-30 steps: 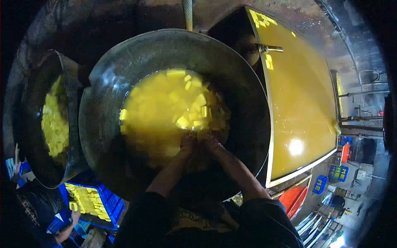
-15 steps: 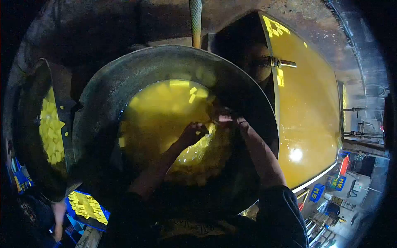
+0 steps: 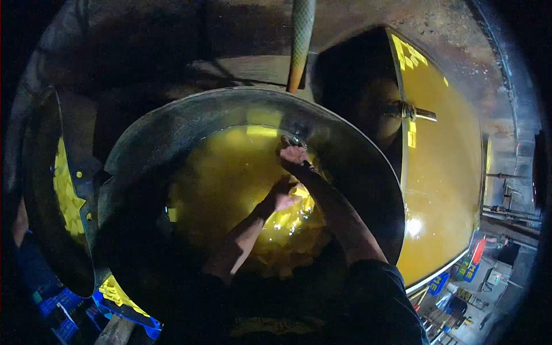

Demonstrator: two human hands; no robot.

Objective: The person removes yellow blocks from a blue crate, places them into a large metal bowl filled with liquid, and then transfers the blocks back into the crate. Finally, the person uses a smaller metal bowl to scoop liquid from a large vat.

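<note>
A large dark round pan holds cloudy yellow liquid with yellow blocks in it. My left hand is at the liquid near the pan's middle, beside bright yellow pieces; its fingers are blurred, and whether it grips one is unclear. Farther forward, my right hand is bent over the liquid near the far inner wall, fingers curled, with something small and unclear at the fingertips. A yellow block lies at the far edge of the liquid.
Another pan with yellow blocks stands at left. Below it is a blue crate with yellow pieces. On the right is a large tank of yellow liquid with a pipe. A pole rises behind the pan.
My right hand has moved left and forward, toward the far wall. My left hand has shifted slightly right and nearer me. The camera view has shifted, so the pan sits lower.
</note>
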